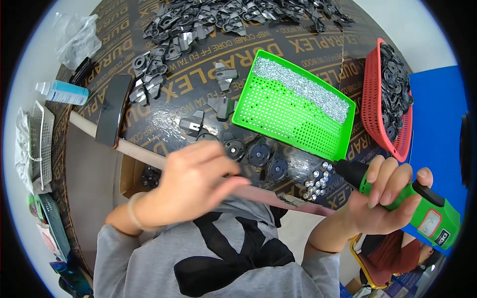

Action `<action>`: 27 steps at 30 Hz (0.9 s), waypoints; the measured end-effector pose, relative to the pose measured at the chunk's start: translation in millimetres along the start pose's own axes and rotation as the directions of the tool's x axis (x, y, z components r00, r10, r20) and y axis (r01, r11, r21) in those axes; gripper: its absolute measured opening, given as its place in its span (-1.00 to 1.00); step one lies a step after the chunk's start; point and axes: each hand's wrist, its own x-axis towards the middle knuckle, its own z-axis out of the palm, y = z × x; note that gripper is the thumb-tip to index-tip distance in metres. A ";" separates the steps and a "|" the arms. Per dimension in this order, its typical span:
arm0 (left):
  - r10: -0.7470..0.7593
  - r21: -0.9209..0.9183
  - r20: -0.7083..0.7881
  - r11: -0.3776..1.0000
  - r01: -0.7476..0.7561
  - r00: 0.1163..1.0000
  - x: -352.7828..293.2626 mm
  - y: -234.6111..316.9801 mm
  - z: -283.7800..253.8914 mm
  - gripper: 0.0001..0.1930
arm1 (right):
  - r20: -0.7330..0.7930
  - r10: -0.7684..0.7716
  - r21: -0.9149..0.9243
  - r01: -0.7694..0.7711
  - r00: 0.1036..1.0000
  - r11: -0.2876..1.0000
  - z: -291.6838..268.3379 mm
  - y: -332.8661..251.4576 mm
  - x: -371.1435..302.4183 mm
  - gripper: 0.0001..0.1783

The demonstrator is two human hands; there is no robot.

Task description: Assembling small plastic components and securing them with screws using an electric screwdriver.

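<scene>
My right hand grips a green and black cordless screwdriver, its black nose pointing left toward the small shiny metal pieces. Smeared by motion, my left hand hovers over the table's near edge with bent fingers; whether it holds anything cannot be made out. Just beyond it lie round black plastic discs in a row, one with a metal piece at its centre. Several black winged plastic parts lie behind them. A green perforated tray holds many small silvery screws along its far side.
A large pile of black parts covers the far table. At the right stands a red basket full of black discs. Leftward are a black box-like block, a blue spray bottle and a plastic bag. Another person is at lower right.
</scene>
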 end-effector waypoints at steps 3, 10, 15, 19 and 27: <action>0.066 0.225 -0.025 0.973 -0.058 0.998 21.8 14.4 34.9 -0.64 | -0.014 -0.013 -0.011 0.013 1.000 1.000 -1.1 1.2 -2.7 -0.58; -0.023 0.273 0.075 0.962 0.002 0.997 37.3 17.7 61.0 -0.65 | -0.061 -0.028 -0.035 0.026 0.998 0.999 -9.2 5.5 -4.0 -0.59; 0.016 0.190 0.092 0.981 -0.033 0.996 39.5 22.2 67.7 -0.65 | -0.137 -0.039 -0.080 0.028 0.990 0.996 -5.4 22.0 6.4 -0.61; 0.053 0.137 0.073 0.989 -0.062 0.996 41.1 19.5 65.2 -0.65 | -0.152 -0.040 -0.053 0.032 0.988 0.998 -2.7 48.1 16.3 -0.64; -0.134 -0.574 0.163 0.793 0.204 0.977 35.3 10.1 36.7 -0.69 | -0.170 0.010 -0.114 -0.030 0.985 0.993 0.6 76.4 13.6 -0.67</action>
